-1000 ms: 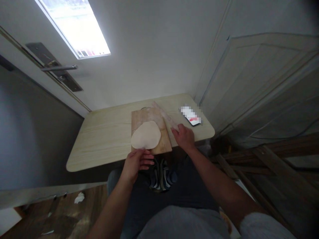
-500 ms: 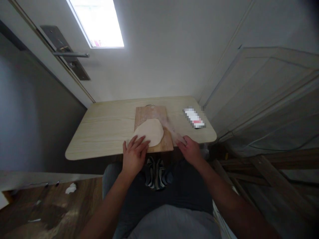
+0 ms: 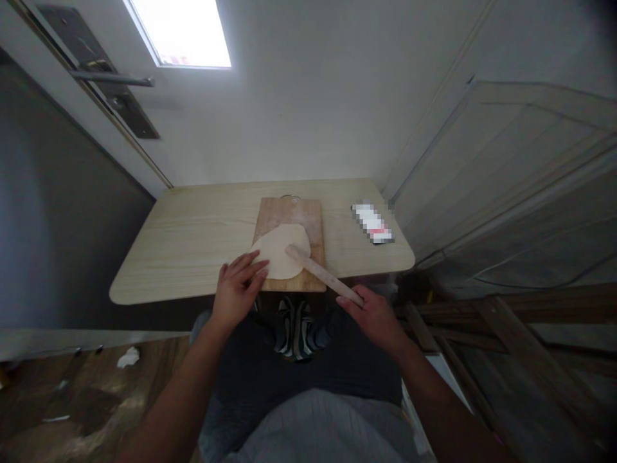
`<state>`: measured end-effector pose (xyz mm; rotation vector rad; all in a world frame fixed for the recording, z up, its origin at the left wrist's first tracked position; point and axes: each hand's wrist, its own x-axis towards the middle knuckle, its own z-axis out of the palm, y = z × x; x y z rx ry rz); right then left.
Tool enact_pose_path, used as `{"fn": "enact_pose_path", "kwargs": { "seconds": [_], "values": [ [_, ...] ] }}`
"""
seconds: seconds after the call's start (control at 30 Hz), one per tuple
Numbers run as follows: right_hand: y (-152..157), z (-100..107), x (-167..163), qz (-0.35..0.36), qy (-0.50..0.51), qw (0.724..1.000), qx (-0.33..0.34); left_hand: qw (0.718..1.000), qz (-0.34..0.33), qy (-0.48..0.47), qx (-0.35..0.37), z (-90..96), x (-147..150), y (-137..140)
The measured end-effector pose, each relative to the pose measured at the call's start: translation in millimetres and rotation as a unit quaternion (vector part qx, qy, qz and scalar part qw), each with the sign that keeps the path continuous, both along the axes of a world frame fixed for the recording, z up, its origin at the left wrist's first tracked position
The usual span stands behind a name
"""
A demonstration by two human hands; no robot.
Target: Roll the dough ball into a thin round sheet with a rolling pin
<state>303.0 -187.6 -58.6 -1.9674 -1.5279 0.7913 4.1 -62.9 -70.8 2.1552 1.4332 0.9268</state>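
A flat, pale sheet of dough (image 3: 277, 257) lies on a wooden cutting board (image 3: 311, 212), its left side reaching past the board's edge. My left hand (image 3: 238, 286) rests at the dough's near left edge, fingers spread and their tips on it; what is under the palm is hidden. In my right hand (image 3: 373, 315), closed round the near end, is a slim, floury rolling pin (image 3: 328, 278). The pin slants up to the left across the board's near right part, and its far tip is over the right part of the dough.
The board stands on a narrow pale table (image 3: 193, 238) with rounded corners, against a white door with a lever handle (image 3: 113, 78). A phone (image 3: 372, 222), blurred out, lies at the table's right. Wooden beams (image 3: 511, 347) are low on the right. Crumpled white paper (image 3: 128, 357) lies on the floor.
The rolling pin's far tip has swung from the board's right side onto the dough. My left hand has shifted a little left and down, and the whole view has shifted slightly.
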Motion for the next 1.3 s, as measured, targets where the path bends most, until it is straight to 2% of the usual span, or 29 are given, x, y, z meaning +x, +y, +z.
{"fn": "enact_pose_path", "kwargs": {
  "seconds": [0.1, 0.2, 0.27, 0.37, 0.6, 0.8, 0.93, 1.1, 1.3],
  "values": [
    [-3, -2, 0, -0.003, 0.014, 1.0, -0.007, 1.0, 0.008, 0.014, 0.005, 3.1, 5, -10],
    [-6, -5, -2, -0.008, 0.032, 0.999, -0.017, 0.999, -0.019, 0.042, 0.015, 4.5, 16, -28],
    [-6, -6, -3, -0.013, 0.038, 0.999, -0.022, 0.998, -0.043, 0.052, 0.018, 2.5, 23, -39],
    [-7, -5, -3, -0.013, 0.036, 0.999, -0.022, 0.997, -0.039, 0.057, 0.035, -3.0, 27, -45],
    [-4, 3, 1, 0.01, 0.034, 0.999, -0.024, 0.996, -0.061, 0.05, 0.036, -8.2, 3, -30],
    [4, 4, -4, 0.057, 0.03, 0.997, -0.04, 0.992, -0.075, 0.093, 0.046, -12.4, -26, -20],
    [10, -1, -8, 0.069, 0.041, 0.995, -0.054, 0.988, -0.07, 0.129, 0.044, -7.1, -28, -28],
    [24, -11, -3, 0.082, 0.055, 0.992, -0.077, 0.978, -0.052, 0.177, 0.102, -8.7, -24, -41],
    [25, -1, -2, 0.098, 0.063, 0.992, -0.044, 0.973, -0.021, 0.184, 0.134, -14.0, -26, -55]
  ]
}}
